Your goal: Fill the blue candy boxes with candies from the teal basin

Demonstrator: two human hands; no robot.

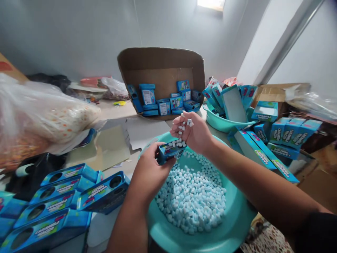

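Note:
My left hand (154, 165) is wrapped round a small blue candy box (171, 151), tilted over a teal basin (234, 228). White candies (179, 143) are heaped at the box's open end. Just above that end, my right hand (195, 131) is cupped with its palm turned up, and several white candies (189, 122) lie on the palm and fingers. A deep pile of pale blue-white candies (195, 200) fills the bottom of the basin below both hands.
An upright-flapped cardboard box (160, 58) behind holds several blue boxes. Blue cartons (47, 225) with round holes stand at left, near a bulging clear bag (52, 116). At right are a smaller teal basin (223, 123) of flat cartons and stacked boxes (286, 133).

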